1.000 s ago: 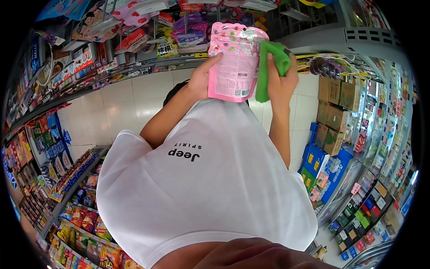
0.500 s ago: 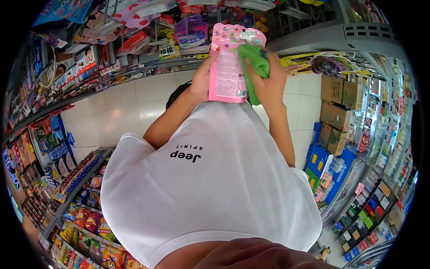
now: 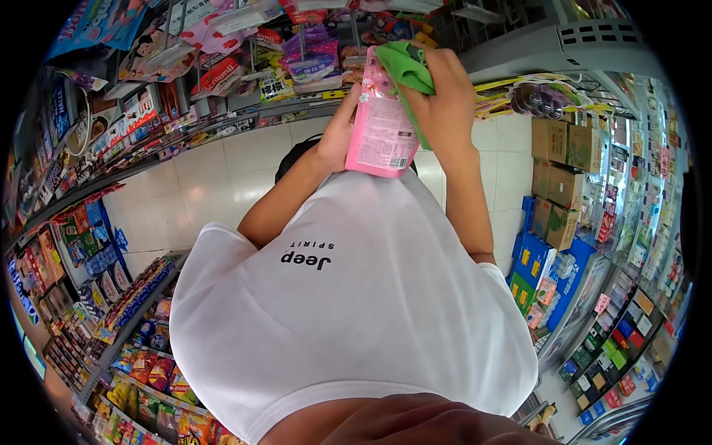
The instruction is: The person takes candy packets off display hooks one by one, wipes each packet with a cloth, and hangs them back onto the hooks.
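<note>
A pink pouch [image 3: 383,133] with a printed white label and barcode is upright in front of my chest. My left hand [image 3: 341,132] grips its left edge, thumb along the side. In my right hand [image 3: 447,93] is a green cloth [image 3: 408,68], which lies over the top right part of the pouch and hangs down along its right edge. The cloth covers the pouch's upper corner, and some of my right fingers are hidden behind it.
Hanging snack bags [image 3: 311,59] fill the shelf rack ahead. A grey metal shelf beam [image 3: 534,55] juts in at upper right. Cardboard boxes [image 3: 552,185] are stacked to the right. Another snack rack [image 3: 141,319] stands at lower left, and pale floor tiles [image 3: 208,167] show between.
My right hand has moved up with the green cloth, from the pouch's right side to its top corner. The pouch has tilted slightly, its top shifting right.
</note>
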